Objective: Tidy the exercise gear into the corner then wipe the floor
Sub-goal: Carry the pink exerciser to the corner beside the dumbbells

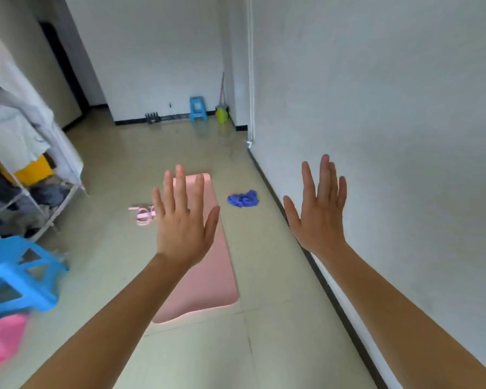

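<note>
A pink exercise mat [208, 279] lies flat on the tiled floor, running away from me. A pink skipping rope [143, 214] lies coiled just left of the mat's far half. A crumpled blue cloth [243, 199] sits on the floor to the mat's right, near the wall. Dark dumbbells [152, 118] rest against the far wall. My left hand [183, 220] is raised over the mat, fingers spread, holding nothing. My right hand [319, 206] is raised beside the right wall, also spread and empty.
A clothes rack [26, 164] full of garments fills the left side. A blue plastic stool [20, 276] stands at near left over something pink [0, 343]. Another blue stool [198, 108], a green bucket [221, 115] and a mop handle stand in the far corner.
</note>
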`<state>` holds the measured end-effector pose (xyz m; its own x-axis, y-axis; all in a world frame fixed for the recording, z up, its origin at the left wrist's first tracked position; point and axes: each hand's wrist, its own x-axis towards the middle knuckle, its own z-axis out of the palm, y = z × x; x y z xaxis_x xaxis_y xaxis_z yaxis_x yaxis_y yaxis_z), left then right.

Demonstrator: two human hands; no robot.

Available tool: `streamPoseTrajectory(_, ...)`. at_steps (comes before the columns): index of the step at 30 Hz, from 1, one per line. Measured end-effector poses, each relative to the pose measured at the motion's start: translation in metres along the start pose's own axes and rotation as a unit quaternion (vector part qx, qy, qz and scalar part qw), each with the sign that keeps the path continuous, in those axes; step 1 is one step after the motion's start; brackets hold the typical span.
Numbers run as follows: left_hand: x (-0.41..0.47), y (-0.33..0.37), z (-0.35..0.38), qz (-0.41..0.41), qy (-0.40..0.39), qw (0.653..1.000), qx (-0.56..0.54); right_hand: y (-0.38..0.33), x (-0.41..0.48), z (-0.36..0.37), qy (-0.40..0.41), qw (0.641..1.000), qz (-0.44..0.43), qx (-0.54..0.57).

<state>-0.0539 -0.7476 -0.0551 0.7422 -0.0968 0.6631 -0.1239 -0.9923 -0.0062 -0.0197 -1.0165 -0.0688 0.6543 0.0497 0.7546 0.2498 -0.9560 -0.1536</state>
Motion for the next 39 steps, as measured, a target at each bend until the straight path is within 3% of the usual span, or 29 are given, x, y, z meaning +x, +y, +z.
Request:
streamPoseTrajectory(9,-0.057,-0.292,-0.038,-0.109,-0.005,0.991,0.078,-0.292,0.041,0.136,-0.036,0.986,-0.147,0.075)
streamPoseTrajectory(14,-0.059,-0.412,-0.026,-0.126,-0.051,0.985,0.109,-0.398,0.05,0.198,-0.077,0.974,-0.189,0.096)
streamPoseTrajectory(24,0.02,-0.564,0.116,-0.14,-0.117,0.978,0.105,-0.462,0.128,0.394,-0.126,0.977,-0.14,0.103)
streamPoseTrajectory(30,0.143,-0.663,0.206,-0.134,-0.129,0.974,0.125,-0.503,0.243,0.532,-0.165,0.972,-0.115,0.12)
streamPoseTrajectory(39,0.286,-0.819,0.303,-0.13,-0.086,0.979,0.132,-0.596,0.414,0.7,-0.175,0.968,-0.139,0.113)
